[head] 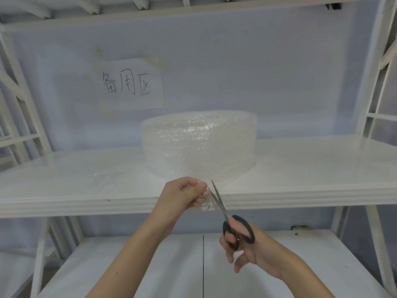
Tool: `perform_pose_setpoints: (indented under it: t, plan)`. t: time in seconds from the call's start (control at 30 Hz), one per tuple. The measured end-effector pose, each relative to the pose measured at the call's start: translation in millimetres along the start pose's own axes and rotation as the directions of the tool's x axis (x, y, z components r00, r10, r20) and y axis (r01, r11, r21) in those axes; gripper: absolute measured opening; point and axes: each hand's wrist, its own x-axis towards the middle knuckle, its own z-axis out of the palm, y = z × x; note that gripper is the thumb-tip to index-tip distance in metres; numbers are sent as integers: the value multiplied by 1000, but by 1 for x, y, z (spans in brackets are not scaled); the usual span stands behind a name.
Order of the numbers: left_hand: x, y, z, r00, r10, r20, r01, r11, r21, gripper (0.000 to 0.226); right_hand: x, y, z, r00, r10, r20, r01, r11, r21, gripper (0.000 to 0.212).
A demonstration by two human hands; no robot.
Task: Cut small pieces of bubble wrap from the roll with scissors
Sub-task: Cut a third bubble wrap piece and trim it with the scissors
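White shelving fills the view, a lower shelf nearest. Above it the scissors are gripped by the right hand, fingers through the black loops, blades parted in a narrow V and pointing up and away. Just left of the blades, a loose flap of wrap is pinched by the left hand at the front edge of the middle shelf; flap outline is hard to make out, being clear. Step judged: mid-cut, flap held taut, blades set at its edge. Next move calls for blades closed across the film while tension is kept by the pinch. Behind, the roll stands on the middle shelf, just beyond both hands. Farther back, a paper sign is taped to the wall.
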Motion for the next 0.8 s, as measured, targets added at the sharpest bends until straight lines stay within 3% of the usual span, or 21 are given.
perform_pose_setpoints:
  t: [0.3, 0.53, 0.8]
  plan:
    - [-2, 2, 1, 999, 14, -31, -15, 999, -45, 9, 28, -25, 6, 999, -44, 18, 43, 997, 56, 44]
    - [-3, -2, -1, 1000, 12, -20, -12, 1000, -23, 9, 32, -16, 8, 990, -126, -62, 126, 992, 7, 35]
    - [-10, -1, 1, 992, 65, 109, -78, 990, 117, 13, 34, -31, 12, 991, -126, -41, 127, 992, 27, 41]
